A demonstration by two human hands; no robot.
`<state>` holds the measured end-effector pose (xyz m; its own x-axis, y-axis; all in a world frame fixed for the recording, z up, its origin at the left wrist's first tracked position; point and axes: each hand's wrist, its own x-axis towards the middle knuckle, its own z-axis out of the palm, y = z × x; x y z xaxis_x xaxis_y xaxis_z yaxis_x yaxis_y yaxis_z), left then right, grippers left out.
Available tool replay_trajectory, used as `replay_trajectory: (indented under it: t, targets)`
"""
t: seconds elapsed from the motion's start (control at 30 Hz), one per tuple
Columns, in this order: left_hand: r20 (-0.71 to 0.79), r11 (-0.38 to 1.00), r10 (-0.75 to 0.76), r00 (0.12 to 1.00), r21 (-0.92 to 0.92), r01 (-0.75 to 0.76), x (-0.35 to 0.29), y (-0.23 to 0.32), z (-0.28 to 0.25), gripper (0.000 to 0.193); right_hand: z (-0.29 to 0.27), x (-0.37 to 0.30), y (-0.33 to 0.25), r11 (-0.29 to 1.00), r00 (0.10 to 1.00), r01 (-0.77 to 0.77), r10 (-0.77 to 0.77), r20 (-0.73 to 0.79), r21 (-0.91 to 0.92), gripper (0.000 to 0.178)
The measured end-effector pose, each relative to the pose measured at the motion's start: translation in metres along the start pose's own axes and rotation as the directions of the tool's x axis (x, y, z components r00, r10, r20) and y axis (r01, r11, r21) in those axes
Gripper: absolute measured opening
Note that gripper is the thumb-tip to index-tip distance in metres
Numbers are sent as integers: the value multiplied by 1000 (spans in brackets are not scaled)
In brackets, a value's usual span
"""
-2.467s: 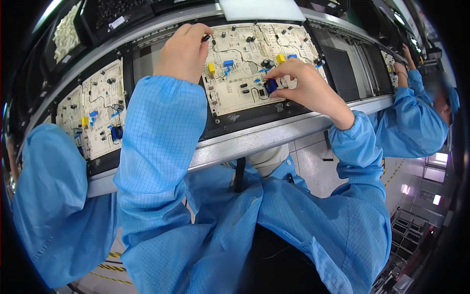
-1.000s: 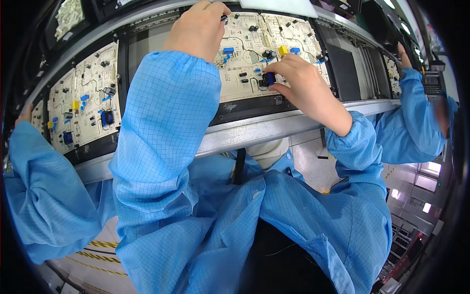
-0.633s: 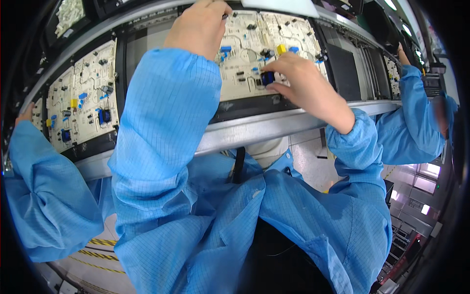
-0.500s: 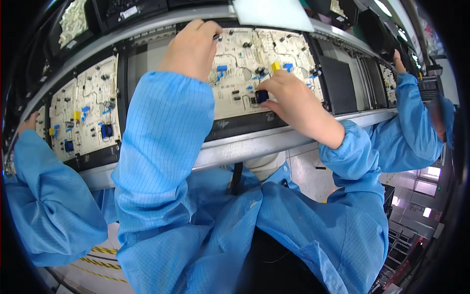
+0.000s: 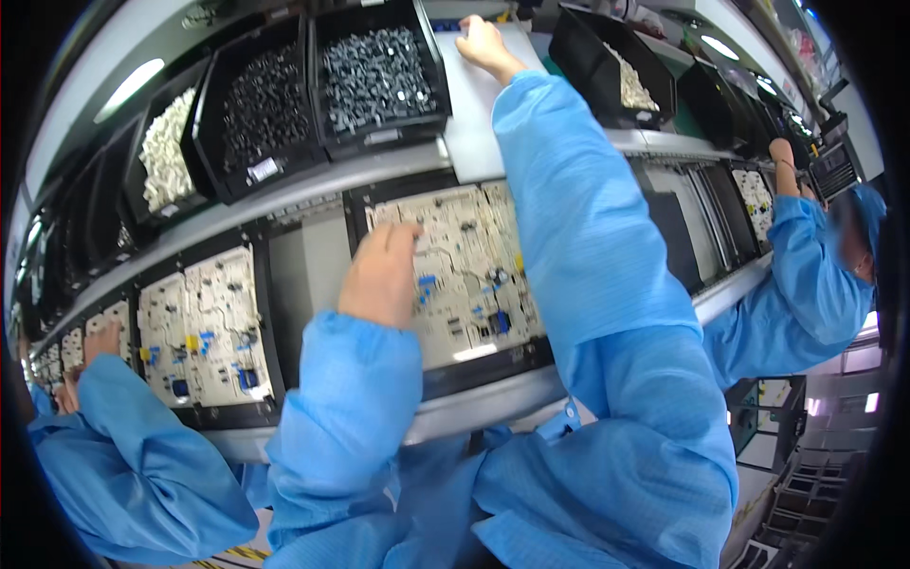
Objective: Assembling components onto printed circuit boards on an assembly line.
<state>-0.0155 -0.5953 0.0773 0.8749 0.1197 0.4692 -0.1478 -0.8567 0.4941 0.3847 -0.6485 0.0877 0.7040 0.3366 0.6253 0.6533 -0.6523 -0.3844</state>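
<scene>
Circuit board (image 5: 441, 343) beneath left hand (image 5: 377, 277), right hand (image 5: 485, 45) well off over white pad (image 5: 464, 100)

Board lies under and to the right of the left hand, the nearer of the two; its lower edge runs roughly left to right along the metal rail (image 5: 493, 399). Far right end is behind the right sleeve (image 5: 597, 247), so full length can't be told. Board sits in a black carrier frame (image 5: 483, 373).

Left hand: fingers together and partly bent, fingertips at the board's upper left area. Can't tell if they pinch a part or just rest. Just right of the fingers, a blue box capacitor (image 5: 427, 282); farther right and nearer the body, a dark blue transformer (image 5: 499, 324), not touched by either hand.

Right hand: arm stretched forward past the board, fingers curled, over the pad's far end. Can't tell whether anything is gripped, or whether the hand touches the pad.

Left of the right hand, a black bin (image 5: 417, 126) of dark grey parts (image 5: 374, 81); right of it, another black bin (image 5: 583, 71) with cream parts (image 5: 630, 81). Left of the left hand, a second populated board (image 5: 223, 294), with a co-worker's hand (image 5: 102, 341) farther left, apart from it.
</scene>
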Motion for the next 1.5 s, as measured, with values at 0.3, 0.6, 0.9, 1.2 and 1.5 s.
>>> replay_trajectory:
  t: [0.3, 0.6, 0.9, 1.2, 1.5]
  targets:
    - [169, 994, -25, 985, 106, 7, -2, 20, -6, 35, 14, 18, 21, 998, 999, -34, 34, 11, -56, 30]
    - [87, 994, 33, 996, -109, -23, 12, 24, -8, 23, -106, -26, -8, 510, 916, -335, -20, 400, 793, 19]
    - [51, 975, 49, 997, -220, -37, 5, 23, -3, 18, -258, -222, -36, 896, 789, 4, -275, 549, 443, 31]
    - [64, 966, 64, 996, -255, -46, 9, 26, 2, 22, -282, -294, -50, 974, 749, -1, -149, 646, 227, 42]
    - [43, 969, 138, 990, -213, -126, 8, 26, 6, 19, -275, -293, -51, 980, 704, -11, -135, 697, 201, 42]
